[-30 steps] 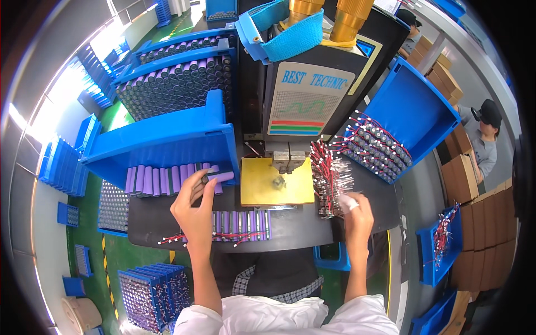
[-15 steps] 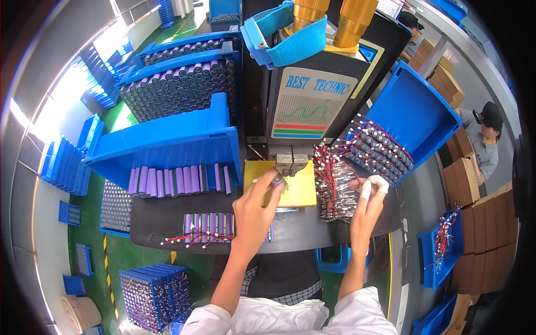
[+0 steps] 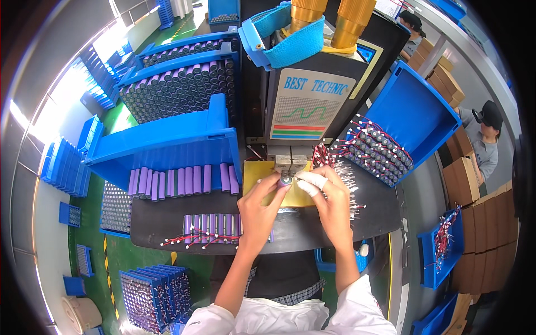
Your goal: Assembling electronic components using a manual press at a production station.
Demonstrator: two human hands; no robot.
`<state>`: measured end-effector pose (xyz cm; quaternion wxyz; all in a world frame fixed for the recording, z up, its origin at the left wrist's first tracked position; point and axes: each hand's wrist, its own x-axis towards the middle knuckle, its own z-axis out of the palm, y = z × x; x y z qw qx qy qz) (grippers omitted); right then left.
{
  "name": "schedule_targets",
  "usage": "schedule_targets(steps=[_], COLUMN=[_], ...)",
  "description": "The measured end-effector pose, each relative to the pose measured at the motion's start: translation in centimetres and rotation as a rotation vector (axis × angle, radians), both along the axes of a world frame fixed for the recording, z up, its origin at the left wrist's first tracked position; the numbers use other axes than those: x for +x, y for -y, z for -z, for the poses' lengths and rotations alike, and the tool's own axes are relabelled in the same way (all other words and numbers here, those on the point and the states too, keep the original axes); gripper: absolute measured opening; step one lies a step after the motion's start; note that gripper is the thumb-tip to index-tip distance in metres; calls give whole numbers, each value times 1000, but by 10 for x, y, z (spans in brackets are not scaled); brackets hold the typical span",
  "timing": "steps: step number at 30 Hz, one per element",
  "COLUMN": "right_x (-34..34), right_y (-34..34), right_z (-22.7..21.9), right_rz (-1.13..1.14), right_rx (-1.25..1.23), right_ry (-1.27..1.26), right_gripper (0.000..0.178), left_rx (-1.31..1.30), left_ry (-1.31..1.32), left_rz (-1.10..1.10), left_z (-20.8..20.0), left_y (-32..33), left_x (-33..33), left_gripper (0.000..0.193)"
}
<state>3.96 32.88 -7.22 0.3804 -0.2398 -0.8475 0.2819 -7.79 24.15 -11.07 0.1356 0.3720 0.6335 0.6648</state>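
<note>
My left hand pinches a purple cylindrical battery cell, its end facing up, just below the spot welder's metal head. My right hand, with white covers on its thumb and a finger, is closed beside the top of that cell. What its fingertips hold is too small to make out. Under both hands lies a yellow pad. A pile of red and white wire leads spreads to the right, partly hidden by my right hand.
At the left, a tilted blue bin holds loose purple cells. Cells with red leads lie in a row at the table's near edge. Another blue bin with wired cells leans at the right. A co-worker stands beyond cardboard boxes.
My right hand has moved left from the wire pile to the cell. The left hand has shifted slightly right and still holds the cell under the welder head.
</note>
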Motion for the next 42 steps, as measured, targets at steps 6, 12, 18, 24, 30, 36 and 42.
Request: schedule_targets(steps=[6,12,18,24,30,36,42], right_x=[-7,-6,-6,-10,-10,-11,-10], right_y=[0,0,-1,0,-4,-6,-7], right_z=[-7,-7,-9,-10,-10,-12,-11], right_rz=[-19,-22,-28,-25,-39,-46,-48], right_rx=[81,98,120,192,265,300,300], right_ry=[41,51,58,62,85,156,164], right_gripper=[16,15,14,14,15,23,24], left_rx=[4,-3,1,-8,1,39,19], left_ry=[-28,1,-24,-11,-40,-76,-86], left_rz=[-10,-6,-9,-24,-61,-108,-113], left_z=[5,3,4,0,8,10,9], left_y=[-1,-1,-1,-1,-2,-5,-4], left_x=[-2,-1,-1,-2,-2,-1,0], left_gripper=[22,20,23,21,20,26,22])
